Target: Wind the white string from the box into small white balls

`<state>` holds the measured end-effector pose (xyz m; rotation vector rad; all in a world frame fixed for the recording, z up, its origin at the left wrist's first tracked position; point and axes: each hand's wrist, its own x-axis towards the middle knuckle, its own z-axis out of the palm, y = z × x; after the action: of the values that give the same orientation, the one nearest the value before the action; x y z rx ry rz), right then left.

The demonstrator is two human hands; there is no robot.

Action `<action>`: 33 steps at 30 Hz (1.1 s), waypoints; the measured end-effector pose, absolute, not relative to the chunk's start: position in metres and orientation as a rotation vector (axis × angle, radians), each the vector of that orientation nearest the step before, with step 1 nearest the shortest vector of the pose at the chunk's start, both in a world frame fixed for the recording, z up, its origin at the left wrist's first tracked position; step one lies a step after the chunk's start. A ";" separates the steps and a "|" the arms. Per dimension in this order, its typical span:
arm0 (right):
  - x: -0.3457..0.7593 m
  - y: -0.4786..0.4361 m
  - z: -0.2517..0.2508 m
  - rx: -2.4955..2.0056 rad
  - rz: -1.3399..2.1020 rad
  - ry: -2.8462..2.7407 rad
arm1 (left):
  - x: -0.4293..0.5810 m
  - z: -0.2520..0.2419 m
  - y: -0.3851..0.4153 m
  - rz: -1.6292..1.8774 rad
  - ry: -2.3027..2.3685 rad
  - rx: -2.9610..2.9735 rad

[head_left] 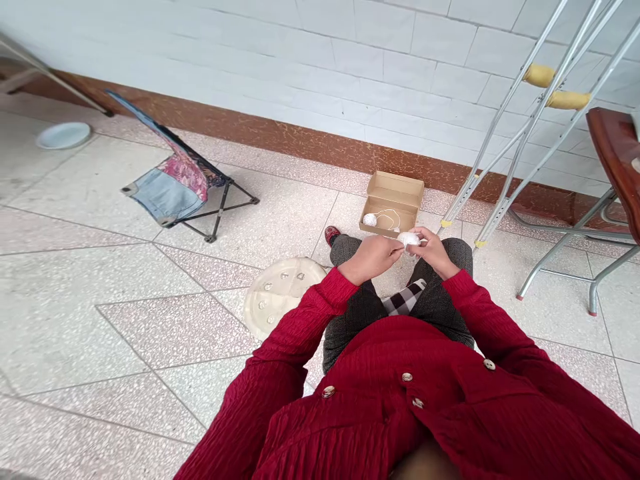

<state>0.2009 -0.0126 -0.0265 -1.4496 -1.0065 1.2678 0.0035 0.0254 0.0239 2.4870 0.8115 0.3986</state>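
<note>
Left hand [373,259] and right hand [434,252] narrowly pinch white yarn ball [409,240]; cardboard box [395,190] at 12 o'clock holds second ball [369,219], loose strand [387,217] (strand's link to balls unclear).

Crinkled red button-front jacket [360,413], round buttons [407,377], dark grey trousers [437,303], black-and-white checked strip [404,298], red shoe [332,235]

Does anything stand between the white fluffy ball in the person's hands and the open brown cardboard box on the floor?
Nothing visible stands in the way. The white fluffy ball, held by the left hand and right hand, is just before the low near wall of the open brown cardboard box, its only barrier.
</note>
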 end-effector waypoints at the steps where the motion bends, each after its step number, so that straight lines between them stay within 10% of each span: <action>1: 0.199 -0.018 -0.029 -1.452 1.337 -1.029 | 0.002 0.024 0.029 0.429 0.823 2.510; 14: 0.199 -0.060 -0.008 -0.889 1.915 -0.658 | 0.008 0.006 0.030 0.620 0.680 2.027; 33: 0.226 -0.030 -0.031 -1.660 1.051 -1.326 | 0.001 0.009 0.005 0.444 0.646 2.262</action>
<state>0.2264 -0.0301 -0.0309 -1.6603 -1.3259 1.0513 0.0011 0.0045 0.0087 2.2618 0.6464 0.4436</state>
